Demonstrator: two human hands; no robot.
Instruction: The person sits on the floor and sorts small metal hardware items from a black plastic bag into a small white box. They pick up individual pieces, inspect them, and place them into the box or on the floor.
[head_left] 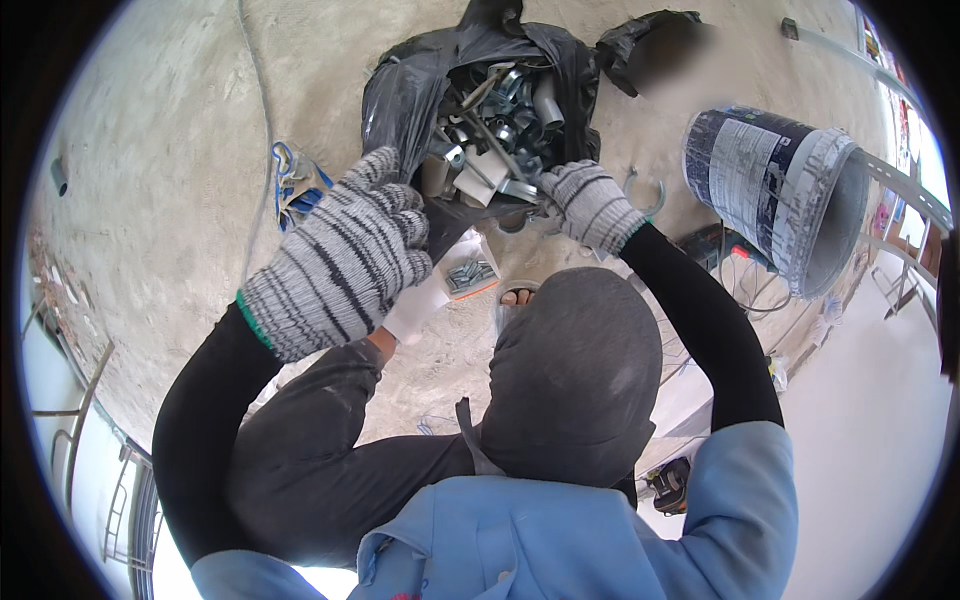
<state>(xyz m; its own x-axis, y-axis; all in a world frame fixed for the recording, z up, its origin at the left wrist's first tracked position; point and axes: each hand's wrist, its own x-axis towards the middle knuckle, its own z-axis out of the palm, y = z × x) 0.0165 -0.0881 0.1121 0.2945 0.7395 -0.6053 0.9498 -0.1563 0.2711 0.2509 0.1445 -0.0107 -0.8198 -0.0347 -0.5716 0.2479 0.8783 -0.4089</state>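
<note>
A black plastic bag [405,95] lies on the floor in front of me, its mouth spread wide. Inside it is a jumble of metal pipe fittings [505,130], with curved clamp-like pieces and short grey tube lengths among them. My left hand [345,255], in a grey striped knit glove, is closed on the near left edge of the bag. At the near right edge, my right hand [592,205] wears a matching glove and grips the plastic with bent fingers. Its fingertips are partly hidden beside a metal ring [518,190].
Just nearer than the bag stands a small white box [470,268] of metal hardware. A stained bucket [770,190] lies tipped at right, by a cord and a dark red-marked tool [715,243]. Blue-and-white gloves [297,185] and a thin cable [262,100] lie left.
</note>
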